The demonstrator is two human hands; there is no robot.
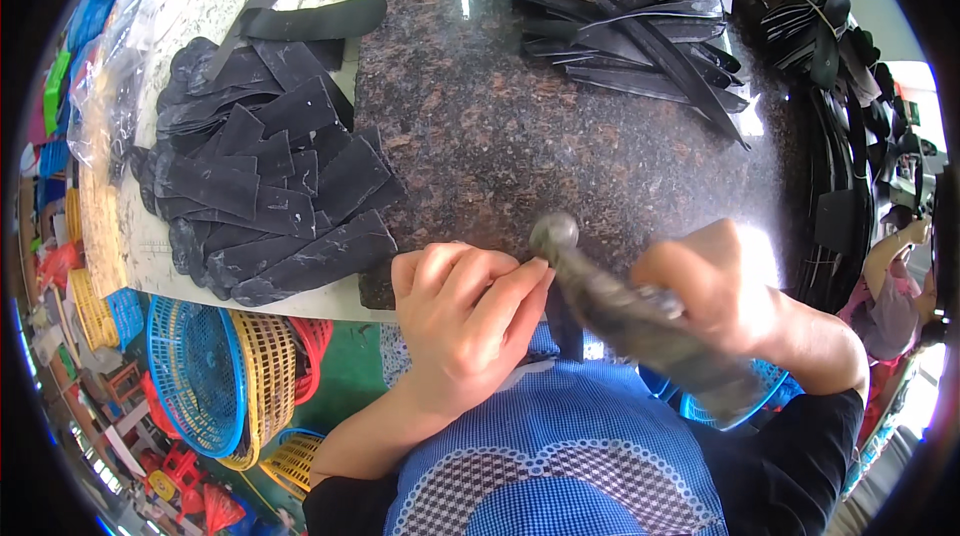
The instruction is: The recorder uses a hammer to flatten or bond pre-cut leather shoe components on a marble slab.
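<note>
At the near edge of the dark stone slab (450, 126), my left hand (455, 321) is closed, thumb and fingertips pinched on a black strip (565, 328). Part of the strip hangs over the slab's edge, and its upper end is hidden. My right hand (705, 286) grips a hammer (660, 341), which motion smears. The hammer's rounded metal end (553, 234) is just right of my left fingertips; whether it touches the strip I cannot tell. To the left lies a heap of black strips (265, 181) with rounded ends.
Long narrow black strips (640, 46) lie at the slab's far right. More dark pieces (835, 206) line the right side. Below the left board (130, 271) stand a blue basket (200, 376) and a yellow basket (262, 376). Another person (890, 286) is at far right.
</note>
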